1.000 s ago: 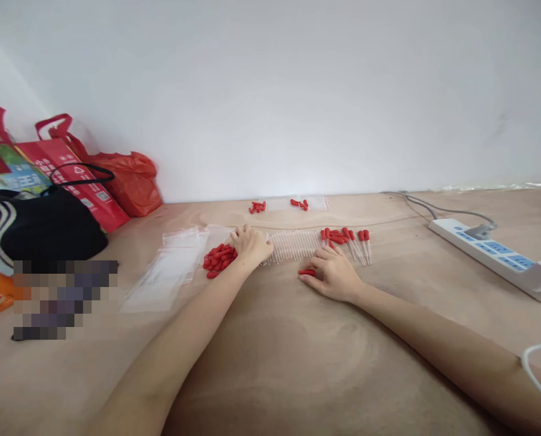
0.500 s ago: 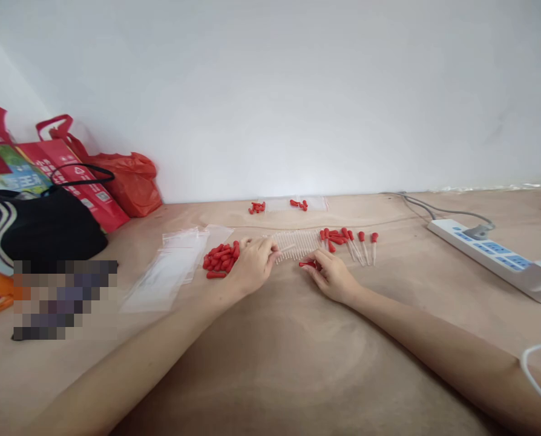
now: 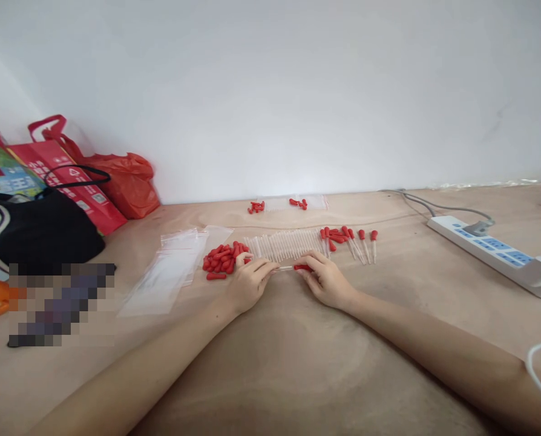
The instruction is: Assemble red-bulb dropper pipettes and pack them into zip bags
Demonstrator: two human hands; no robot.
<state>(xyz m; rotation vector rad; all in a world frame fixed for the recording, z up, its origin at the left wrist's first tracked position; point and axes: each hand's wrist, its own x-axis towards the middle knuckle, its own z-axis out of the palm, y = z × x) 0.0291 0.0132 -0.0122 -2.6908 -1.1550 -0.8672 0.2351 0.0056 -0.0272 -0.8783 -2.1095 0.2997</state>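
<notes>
Between my hands lies a clear dropper tube (image 3: 285, 268), level, its left end pinched in the fingers of my left hand (image 3: 251, 281). My right hand (image 3: 325, 278) is closed on a red rubber bulb (image 3: 301, 267). The tube's right end meets the bulb's mouth; how deep it sits I cannot tell. Behind the hands runs a row of clear tubes (image 3: 284, 243). A heap of red bulbs (image 3: 222, 259) borders my left hand on its far left side. Beyond my right hand are several droppers with red bulbs fitted (image 3: 353, 242).
Clear zip bags (image 3: 170, 272) lie flat at left. By the wall are bags with red bulbs and tubes (image 3: 277, 204). A white power strip (image 3: 492, 251) with a grey cable stands right. Red shopping bags (image 3: 84, 200) and a black bag (image 3: 39, 236) crowd the far left.
My left hand has brought the tube down and toward me from over the row, lining it up with the red bulb. My right hand has shifted slightly left, still holding the bulb.
</notes>
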